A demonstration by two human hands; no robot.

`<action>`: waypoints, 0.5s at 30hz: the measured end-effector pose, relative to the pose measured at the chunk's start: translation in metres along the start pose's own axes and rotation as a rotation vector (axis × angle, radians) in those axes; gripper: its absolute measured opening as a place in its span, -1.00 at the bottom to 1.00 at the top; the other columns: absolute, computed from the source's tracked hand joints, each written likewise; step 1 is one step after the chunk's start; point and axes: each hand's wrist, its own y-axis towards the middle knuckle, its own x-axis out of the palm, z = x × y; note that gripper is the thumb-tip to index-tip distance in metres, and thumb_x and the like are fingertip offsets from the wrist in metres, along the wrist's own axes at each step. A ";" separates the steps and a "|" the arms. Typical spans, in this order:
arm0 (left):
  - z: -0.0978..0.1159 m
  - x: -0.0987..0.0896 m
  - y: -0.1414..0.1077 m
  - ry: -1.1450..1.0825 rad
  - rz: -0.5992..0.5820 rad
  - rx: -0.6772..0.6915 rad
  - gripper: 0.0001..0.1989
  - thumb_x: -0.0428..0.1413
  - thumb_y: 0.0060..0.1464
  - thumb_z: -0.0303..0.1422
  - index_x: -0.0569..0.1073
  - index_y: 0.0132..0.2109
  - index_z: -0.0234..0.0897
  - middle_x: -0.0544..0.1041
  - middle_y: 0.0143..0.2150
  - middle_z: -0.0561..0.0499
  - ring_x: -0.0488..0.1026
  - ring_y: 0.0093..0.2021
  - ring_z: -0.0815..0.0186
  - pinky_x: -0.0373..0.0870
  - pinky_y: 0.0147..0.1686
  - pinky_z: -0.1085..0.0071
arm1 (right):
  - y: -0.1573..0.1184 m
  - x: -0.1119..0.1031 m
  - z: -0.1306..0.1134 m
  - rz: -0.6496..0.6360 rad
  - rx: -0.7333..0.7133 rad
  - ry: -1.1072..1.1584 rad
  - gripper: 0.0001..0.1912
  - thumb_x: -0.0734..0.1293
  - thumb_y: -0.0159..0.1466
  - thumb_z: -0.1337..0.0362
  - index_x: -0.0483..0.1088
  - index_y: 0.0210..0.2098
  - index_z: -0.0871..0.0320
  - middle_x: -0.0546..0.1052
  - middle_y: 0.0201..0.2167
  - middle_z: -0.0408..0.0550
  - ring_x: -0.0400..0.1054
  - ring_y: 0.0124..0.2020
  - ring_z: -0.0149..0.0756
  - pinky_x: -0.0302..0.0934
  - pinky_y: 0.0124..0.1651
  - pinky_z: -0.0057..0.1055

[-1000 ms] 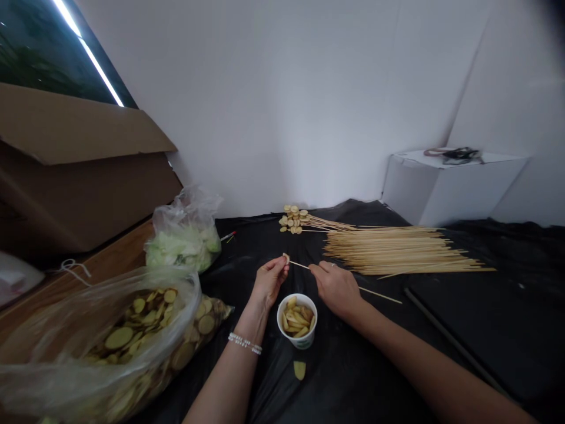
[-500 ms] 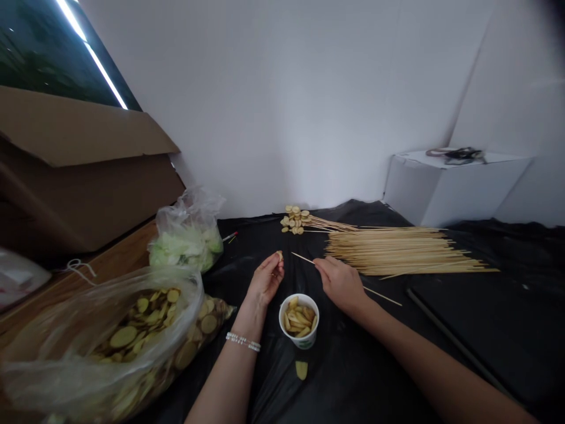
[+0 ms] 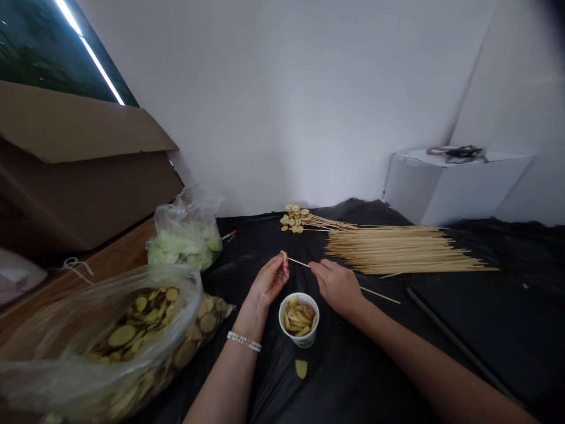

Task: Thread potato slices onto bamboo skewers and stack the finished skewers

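Note:
My left hand (image 3: 271,279), with a beaded bracelet at the wrist, pinches a small pale potato slice (image 3: 283,255). My right hand (image 3: 338,285) is closed around a thin wooden skewer (image 3: 299,262), whose tip meets the slice; whether it has gone through I cannot tell. The skewer's rear end sticks out behind the right hand. Just below and between both hands stands a white paper cup (image 3: 316,333) filled with potato pieces (image 3: 300,318). One single slice (image 3: 301,369) lies on the black sheet in front of the cup.
A large pile of skewers (image 3: 397,250) lies at right. Skewers with slices on their ends (image 3: 295,218) rest at the back. On the left are an open plastic bag of sliced potatoes (image 3: 194,294), a bag of pale green vegetables (image 3: 185,244) and a cardboard box (image 3: 83,188).
My right hand has shifted slightly left with the skewer, and my left hand slightly right. The gap between the skewer tip and the slice has closed.

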 end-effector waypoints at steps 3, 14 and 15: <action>0.000 0.000 0.000 0.006 0.005 0.005 -0.93 0.13 0.05 -0.58 0.50 -0.30 -0.41 0.49 -0.46 0.02 0.43 -0.51 0.52 0.41 -0.52 0.64 | -0.001 0.000 0.000 0.004 0.000 0.001 -0.68 0.07 0.37 0.30 0.41 -0.05 0.05 0.48 -0.32 -0.10 0.35 -0.31 -0.36 0.07 -0.34 -0.48; 0.000 -0.002 0.003 0.029 0.031 0.034 -0.93 0.12 0.06 -0.59 0.48 -0.32 -0.41 0.50 -0.47 0.02 0.44 -0.52 0.52 0.41 -0.53 0.64 | 0.000 -0.001 -0.002 -0.037 0.009 -0.016 -0.67 0.07 0.37 0.30 0.39 -0.03 0.05 0.48 -0.30 -0.10 0.35 -0.30 -0.36 0.06 -0.34 -0.47; 0.000 -0.002 0.003 0.036 0.032 0.038 -0.93 0.12 0.05 -0.59 0.48 -0.32 -0.41 0.50 -0.46 0.01 0.44 -0.51 0.52 0.41 -0.52 0.64 | 0.000 -0.001 -0.002 -0.043 0.008 -0.016 -0.67 0.06 0.37 0.30 0.39 -0.03 0.05 0.48 -0.30 -0.10 0.35 -0.30 -0.36 0.06 -0.33 -0.47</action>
